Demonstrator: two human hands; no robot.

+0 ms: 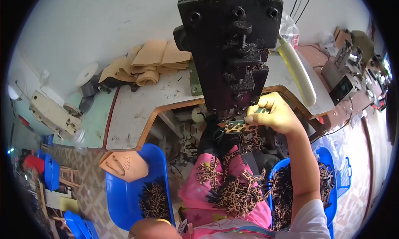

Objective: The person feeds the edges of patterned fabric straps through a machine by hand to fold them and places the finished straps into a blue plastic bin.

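My right hand pinches a leopard-print strap at the foot of a black machine. The strap's left end lies just under the machine head, and more of it hangs below the hand. My left hand is not seen; only part of the left arm shows at the bottom edge. Several leopard-print pieces with dark undersides are heaped on my lap, over pink cloth.
A blue basket at the left holds print pieces and a brown paper piece. Another blue basket of pieces stands right. The worktable carries folded tan material. A long pale handle hangs beside the machine.
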